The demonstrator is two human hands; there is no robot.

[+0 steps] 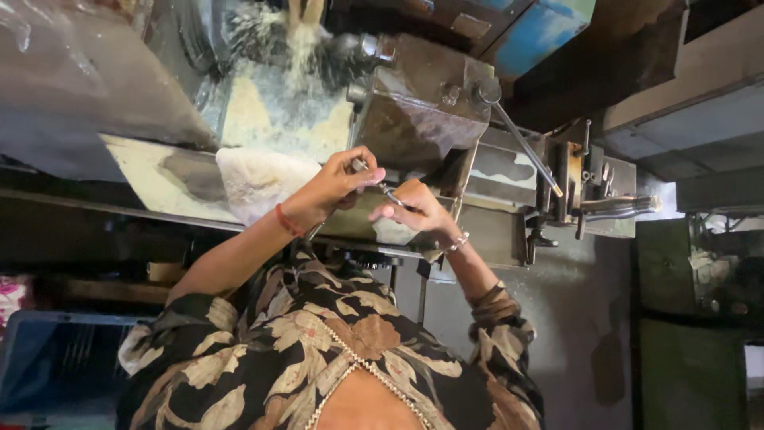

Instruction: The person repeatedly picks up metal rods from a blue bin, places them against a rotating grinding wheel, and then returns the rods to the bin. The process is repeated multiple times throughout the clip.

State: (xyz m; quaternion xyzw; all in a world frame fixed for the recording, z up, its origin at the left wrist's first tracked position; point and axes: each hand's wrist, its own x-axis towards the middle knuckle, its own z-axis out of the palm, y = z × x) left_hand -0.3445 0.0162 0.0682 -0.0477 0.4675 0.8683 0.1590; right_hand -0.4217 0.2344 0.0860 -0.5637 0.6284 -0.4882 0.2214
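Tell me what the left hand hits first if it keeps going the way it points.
The left hand would probably meet the machine's grey metal housing just beyond; depth is unclear.

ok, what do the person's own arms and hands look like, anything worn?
Both hands bare, no gloves. The left hand has a red thread band at the wrist; the right hand has a silvery bangle. The sleeves are dark fabric with a cream and brown floral print, bunched up both arms.
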